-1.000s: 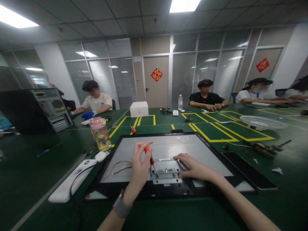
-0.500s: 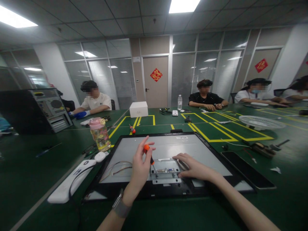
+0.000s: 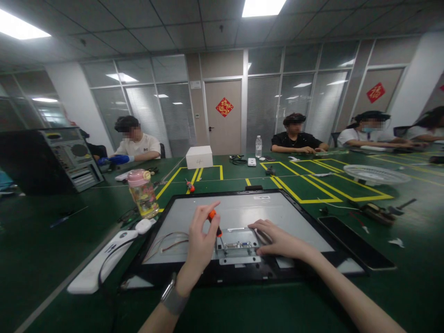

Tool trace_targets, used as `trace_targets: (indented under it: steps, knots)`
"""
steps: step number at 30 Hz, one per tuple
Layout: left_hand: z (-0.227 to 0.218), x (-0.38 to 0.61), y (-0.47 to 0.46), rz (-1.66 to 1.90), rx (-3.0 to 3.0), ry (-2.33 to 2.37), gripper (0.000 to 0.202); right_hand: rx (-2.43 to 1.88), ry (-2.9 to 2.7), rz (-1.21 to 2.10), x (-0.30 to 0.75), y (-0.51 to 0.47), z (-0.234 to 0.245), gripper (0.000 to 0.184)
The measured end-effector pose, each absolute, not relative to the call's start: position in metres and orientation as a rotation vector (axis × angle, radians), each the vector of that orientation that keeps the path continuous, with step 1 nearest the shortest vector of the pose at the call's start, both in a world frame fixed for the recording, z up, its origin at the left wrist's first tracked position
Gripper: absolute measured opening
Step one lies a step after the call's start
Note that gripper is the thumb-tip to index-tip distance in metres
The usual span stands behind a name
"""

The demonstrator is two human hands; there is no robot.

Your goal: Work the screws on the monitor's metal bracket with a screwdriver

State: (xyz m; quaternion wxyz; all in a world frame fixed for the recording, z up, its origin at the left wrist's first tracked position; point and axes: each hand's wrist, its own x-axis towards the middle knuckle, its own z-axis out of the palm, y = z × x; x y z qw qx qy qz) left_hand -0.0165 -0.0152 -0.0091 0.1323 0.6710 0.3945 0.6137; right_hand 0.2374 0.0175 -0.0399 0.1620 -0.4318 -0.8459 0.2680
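Note:
My left hand [image 3: 202, 236] grips the orange and black handle of a screwdriver [image 3: 213, 217], its shaft slanting down to the left end of a metal bracket [image 3: 239, 260]. The bracket, with a row of connector ports [image 3: 239, 245], sits on the grey back of a flat display panel [image 3: 294, 222] in a black frame. My right hand [image 3: 275, 238] is closed around the right end of the bracket, thumb at its near side and fingers over the top. Thin wires [image 3: 166, 241] lie on the panel left of my left hand.
Left of the panel are a white power strip [image 3: 100, 263] and a pink-lidded bottle [image 3: 142, 194]. A black phone-like slab [image 3: 355, 241] lies to the right. Farther back stand a white box [image 3: 199, 157], a computer case [image 3: 52, 159] and a water bottle [image 3: 258, 147]. Several people sit across the table.
My left fingers have curled lower around the screwdriver handle, which stays at the same spot on the bracket. My right hand has hardly moved. The view has shifted slightly.

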Motion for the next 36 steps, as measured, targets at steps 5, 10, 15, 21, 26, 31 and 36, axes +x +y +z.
trace_targets:
  steps: [5,10,15,21,26,31,36]
  knots:
    - [-0.0109,-0.0156,-0.0143,1.745,1.894,1.104,0.032,-1.233,-2.410,0.773,0.2373,0.0175,-0.0398,0.070]
    - [-0.0092,-0.0151,-0.0164,1.802,1.863,1.072,0.031,-1.215,-2.397,0.776,0.2384,0.0179,-0.0416,0.070]
    - [-0.0063,-0.0164,-0.0155,1.800,1.820,1.052,0.029,-1.225,-2.407,0.780,0.2385,0.0181,-0.0415,0.071]
    - [-0.0067,-0.0171,-0.0132,1.792,1.707,1.055,0.030,-1.258,-2.411,0.778,0.2369,0.0157,-0.0361,0.070]
    - [-0.0107,-0.0152,-0.0128,1.727,1.712,1.044,0.032,-1.247,-2.402,0.785,0.2356,0.0148,-0.0353,0.070]
    - [-0.0093,-0.0158,-0.0144,1.804,1.783,1.076,0.024,-1.227,-2.404,0.782,0.2377,0.0168,-0.0396,0.070]
    - [-0.0090,-0.0140,-0.0144,1.645,1.677,0.989,0.036,-1.222,-2.409,0.778,0.2382,0.0172,-0.0392,0.071]
